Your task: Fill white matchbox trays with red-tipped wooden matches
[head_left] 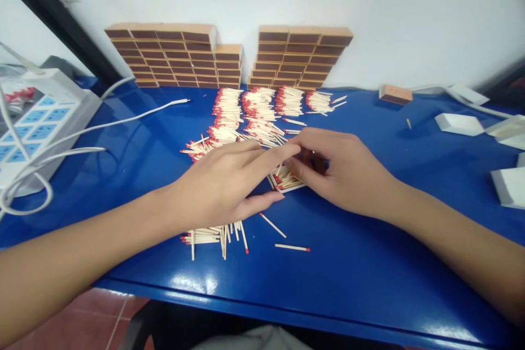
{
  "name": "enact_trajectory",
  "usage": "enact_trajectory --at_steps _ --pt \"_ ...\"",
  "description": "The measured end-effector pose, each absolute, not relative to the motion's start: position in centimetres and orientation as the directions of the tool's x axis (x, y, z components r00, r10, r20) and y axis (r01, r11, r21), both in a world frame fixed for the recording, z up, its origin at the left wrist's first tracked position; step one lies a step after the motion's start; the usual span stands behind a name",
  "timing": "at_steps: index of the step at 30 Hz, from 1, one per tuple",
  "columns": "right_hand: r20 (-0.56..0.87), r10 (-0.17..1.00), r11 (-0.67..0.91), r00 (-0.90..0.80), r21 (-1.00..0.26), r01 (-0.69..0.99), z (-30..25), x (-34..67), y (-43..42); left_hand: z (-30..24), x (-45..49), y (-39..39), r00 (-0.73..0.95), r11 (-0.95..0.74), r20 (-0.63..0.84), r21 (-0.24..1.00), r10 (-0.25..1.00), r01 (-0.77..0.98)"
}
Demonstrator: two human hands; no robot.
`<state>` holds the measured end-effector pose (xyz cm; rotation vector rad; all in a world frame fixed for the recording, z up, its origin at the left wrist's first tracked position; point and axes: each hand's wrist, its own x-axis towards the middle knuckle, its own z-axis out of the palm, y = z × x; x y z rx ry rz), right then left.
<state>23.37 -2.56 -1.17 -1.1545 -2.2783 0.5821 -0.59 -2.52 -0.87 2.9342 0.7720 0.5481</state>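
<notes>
A small white matchbox tray (292, 188) full of red-tipped matches (287, 179) lies on the blue table between my hands. My left hand (229, 180) spans its left end, thumb at the near corner and index finger reaching over the far side. Curled over the tray's right part is my right hand (348, 172), closed, with its thumb over the matches; what its fingertips pinch is hidden. The two index fingers meet above the tray. Under and beside my left hand spreads a loose heap of matches (200, 236). A single match (292, 248) lies nearer the table's front edge.
Matchboxes with brown sides stand in a left stack (176, 57) and a right stack (301, 54) against the wall. Rows of matches (227, 109) lie before them. A power strip (36, 126) with white cables is at left. White trays (459, 124) and one matchbox (396, 94) are at right.
</notes>
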Motion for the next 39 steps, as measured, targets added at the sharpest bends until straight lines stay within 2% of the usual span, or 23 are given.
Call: enact_trajectory --at_steps 39 --pt "0.378 0.733 0.678 -0.565 -0.473 0.563 -1.87 23.43 -2.20 -0.86 -0.80 -2.26 0.794 -0.858 0.327 0.210 0.513 0.468"
